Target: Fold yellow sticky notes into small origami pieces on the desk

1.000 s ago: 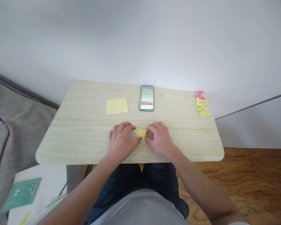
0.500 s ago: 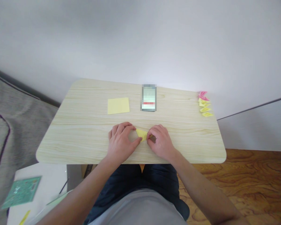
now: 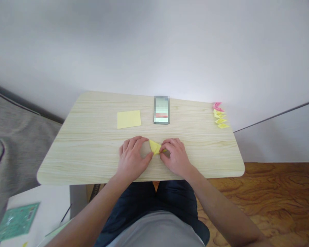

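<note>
Folded yellow paper (image 3: 155, 146) between fingers (image 3: 144, 140), near an illegible phone screen (image 3: 161, 108).

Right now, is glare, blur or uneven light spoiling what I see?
Head view: phone-like device pixelated, its screen unreadable; head view: pale glints on the green packet; head view: wall dimmer toward the upper left; head view: folded yellow paper between left hand and right hand too soft for fine creases.

Both hands (image 3: 132, 157) (image 3: 177, 156) close together, curled inward
</note>
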Action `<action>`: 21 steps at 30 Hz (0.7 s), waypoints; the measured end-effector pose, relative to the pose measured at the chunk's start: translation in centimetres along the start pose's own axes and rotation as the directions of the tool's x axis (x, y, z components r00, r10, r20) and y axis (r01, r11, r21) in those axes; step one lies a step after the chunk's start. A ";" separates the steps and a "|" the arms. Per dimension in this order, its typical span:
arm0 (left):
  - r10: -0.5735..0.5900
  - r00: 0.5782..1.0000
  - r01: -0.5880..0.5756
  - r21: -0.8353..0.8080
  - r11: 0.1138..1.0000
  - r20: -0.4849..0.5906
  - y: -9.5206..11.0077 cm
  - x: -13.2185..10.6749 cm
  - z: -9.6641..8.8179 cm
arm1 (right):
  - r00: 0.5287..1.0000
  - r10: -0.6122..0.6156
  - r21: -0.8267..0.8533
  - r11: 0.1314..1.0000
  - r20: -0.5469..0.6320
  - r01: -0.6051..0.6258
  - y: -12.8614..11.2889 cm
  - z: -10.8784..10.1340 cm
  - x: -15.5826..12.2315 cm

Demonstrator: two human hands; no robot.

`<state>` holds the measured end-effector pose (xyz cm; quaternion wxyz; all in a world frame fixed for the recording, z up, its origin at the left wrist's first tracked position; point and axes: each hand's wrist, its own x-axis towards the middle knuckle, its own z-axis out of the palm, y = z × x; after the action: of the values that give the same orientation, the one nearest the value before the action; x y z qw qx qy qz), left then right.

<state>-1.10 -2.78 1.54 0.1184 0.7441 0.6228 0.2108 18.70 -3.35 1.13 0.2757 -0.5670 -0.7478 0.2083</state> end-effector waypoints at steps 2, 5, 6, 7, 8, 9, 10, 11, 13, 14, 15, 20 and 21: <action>-0.027 1.000 0.027 0.003 1.000 -0.015 -0.1 0.1 -0.1 | 1.000 -0.008 0.034 0.999 -0.004 0.009 0.0 0.0 0.0; -0.050 0.999 0.049 -0.022 0.999 -0.019 -0.3 0.2 -0.1 | 0.999 -0.006 0.123 0.992 -0.032 0.010 -0.1 0.0 0.0; -0.058 0.998 0.057 -0.044 0.997 -0.018 -0.5 0.4 -0.1 | 0.999 0.007 0.167 0.986 -0.043 0.000 -0.1 0.0 0.0; -0.062 0.998 0.061 -0.081 0.995 -0.008 -0.7 0.6 0.0 | 0.998 0.031 0.219 0.976 -0.054 -0.019 -0.2 -0.1 0.0; -0.059 0.998 0.060 -0.135 0.989 0.009 -0.8 0.9 0.0 | 0.996 0.067 0.275 0.960 -0.062 -0.048 -0.2 -0.1 0.1; -0.047 0.998 0.054 -0.203 0.978 0.038 -1.0 1.3 0.0 | 0.991 0.113 0.329 0.940 -0.065 -0.086 -0.3 -0.2 0.3; -0.010 0.996 0.034 -0.292 0.956 0.085 -1.1 1.8 0.0 | 0.984 0.165 0.375 0.918 -0.065 -0.129 -0.3 -0.3 0.5; 0.028 0.992 0.021 -0.384 0.923 0.122 -1.1 2.3 0.0 | 0.974 0.215 0.412 0.895 -0.070 -0.168 -0.3 -0.3 0.7; 0.051 0.983 0.047 -0.509 0.860 0.178 -0.8 3.4 -0.2 | 0.954 0.288 0.468 0.857 -0.086 -0.217 -0.2 -0.4 1.3; 0.059 0.980 0.053 -0.537 0.842 0.189 -0.6 4.0 -0.3 | 0.946 0.311 0.503 0.835 -0.098 -0.222 -0.1 -0.3 1.7; 0.088 0.978 0.031 -0.558 0.829 0.187 -0.3 4.6 -0.4 | 0.939 0.328 0.549 0.807 -0.108 -0.219 0.0 -0.3 2.1; 0.166 0.973 -0.040 -0.592 0.805 0.160 0.7 7.7 -0.5 | 0.920 0.382 0.728 0.655 -0.090 -0.201 0.6 -0.6 4.3; 0.179 0.970 -0.048 -0.600 0.798 0.162 0.7 8.3 -0.4 | 0.924 0.375 0.729 0.654 -0.078 -0.203 0.8 -0.7 4.8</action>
<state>0.44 5.15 3.56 0.3968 0.7240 0.4638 0.3213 18.77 1.47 2.05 0.5167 -0.5488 -0.4731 0.4561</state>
